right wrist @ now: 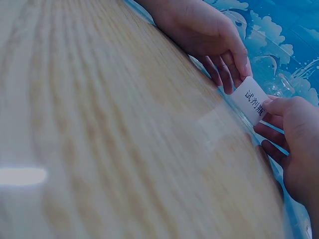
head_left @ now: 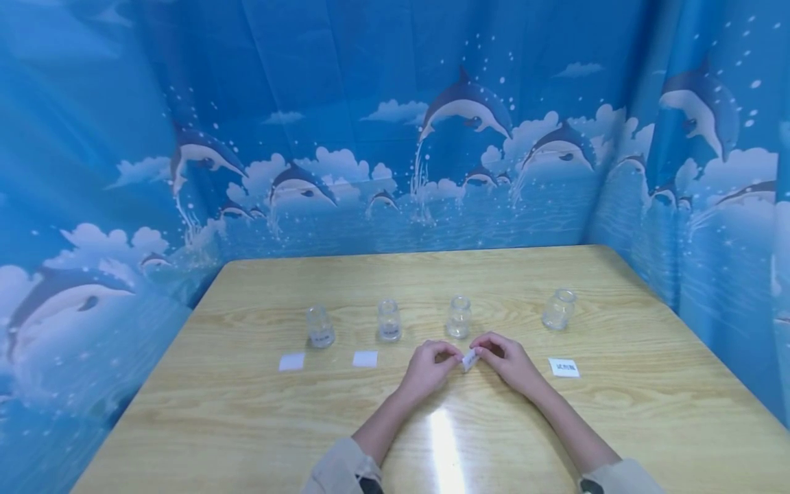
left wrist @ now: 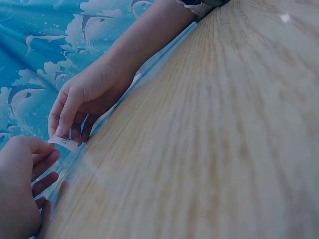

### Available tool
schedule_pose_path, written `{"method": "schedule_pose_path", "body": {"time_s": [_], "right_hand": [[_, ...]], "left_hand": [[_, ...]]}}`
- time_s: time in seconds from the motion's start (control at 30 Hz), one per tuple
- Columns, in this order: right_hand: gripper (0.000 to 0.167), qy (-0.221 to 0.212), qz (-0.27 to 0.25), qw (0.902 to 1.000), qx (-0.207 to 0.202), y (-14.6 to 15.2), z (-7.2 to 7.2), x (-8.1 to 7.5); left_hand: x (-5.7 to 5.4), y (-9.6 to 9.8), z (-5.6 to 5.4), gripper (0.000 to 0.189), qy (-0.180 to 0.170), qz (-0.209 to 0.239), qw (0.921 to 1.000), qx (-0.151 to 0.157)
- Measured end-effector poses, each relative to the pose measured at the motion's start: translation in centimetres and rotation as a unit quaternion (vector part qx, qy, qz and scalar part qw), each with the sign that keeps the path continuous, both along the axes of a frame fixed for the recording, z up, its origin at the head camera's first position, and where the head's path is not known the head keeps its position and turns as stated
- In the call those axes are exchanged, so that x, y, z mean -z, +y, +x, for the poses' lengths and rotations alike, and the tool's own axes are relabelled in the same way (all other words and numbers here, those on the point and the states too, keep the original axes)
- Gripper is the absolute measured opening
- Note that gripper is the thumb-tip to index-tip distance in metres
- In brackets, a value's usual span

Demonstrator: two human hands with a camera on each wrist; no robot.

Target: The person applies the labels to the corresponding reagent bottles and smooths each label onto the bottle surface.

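the left hand (head_left: 428, 368) and right hand (head_left: 509, 363) pinch opposite ends of a printed label (right wrist: 249, 101), fingertips closed on it, tilted above the table (head_left: 364, 425). a jar (head_left: 459, 319) stands just behind; another label (head_left: 564, 368) lies to the right, near a second jar (head_left: 559, 310).

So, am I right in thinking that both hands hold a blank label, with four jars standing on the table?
Not quite: the label is not blank, as the right wrist view shows dark print on it. The left hand and right hand do both hold it, and four jars stand on the table.
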State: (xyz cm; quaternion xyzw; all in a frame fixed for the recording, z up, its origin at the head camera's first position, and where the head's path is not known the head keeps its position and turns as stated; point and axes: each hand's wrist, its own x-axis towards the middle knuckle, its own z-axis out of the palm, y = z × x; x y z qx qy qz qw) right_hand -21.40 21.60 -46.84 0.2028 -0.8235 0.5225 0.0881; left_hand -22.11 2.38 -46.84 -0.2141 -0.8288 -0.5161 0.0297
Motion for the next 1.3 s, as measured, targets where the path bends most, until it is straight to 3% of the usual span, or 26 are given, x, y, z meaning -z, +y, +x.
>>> {"method": "schedule_pose_path", "body": {"time_s": [0.23,0.47,0.6,0.67,0.9,1.1,1.3], "right_hand": [[0.010,-0.016,0.002,0.9999,0.003,-0.3,0.2,-0.5],[0.016,-0.009,-0.012,0.9999,0.001,-1.4,1.7,-3.1],[0.015,-0.010,-0.016,0.9997,-0.013,-1.6,2.0,-3.5],[0.013,-0.022,-0.019,0.9990,-0.033,-1.5,2.0,-3.4],[0.021,-0.071,-0.035,0.9942,-0.073,-0.6,0.7,-0.6],[0.018,-0.067,-0.036,0.9941,-0.078,-0.6,0.7,-0.6],[0.014,-0.074,-0.038,0.9925,-0.090,-0.6,0.6,-0.6]], "left_hand": [[0.0,0.0,0.0,0.008,-0.022,-0.004,0.9997,0.000],[-0.1,0.1,0.1,0.008,-0.047,0.005,0.9988,0.013],[-0.1,0.1,0.1,0.008,-0.047,0.013,0.9987,0.016],[-0.1,0.1,0.2,0.008,-0.052,0.015,0.9984,0.016],[-0.1,0.1,0.2,0.012,-0.064,0.024,0.9971,0.033],[-0.1,0.1,0.2,0.015,-0.067,0.021,0.9968,0.039],[0.0,0.1,0.3,0.009,-0.070,0.050,0.9951,0.047]]}}
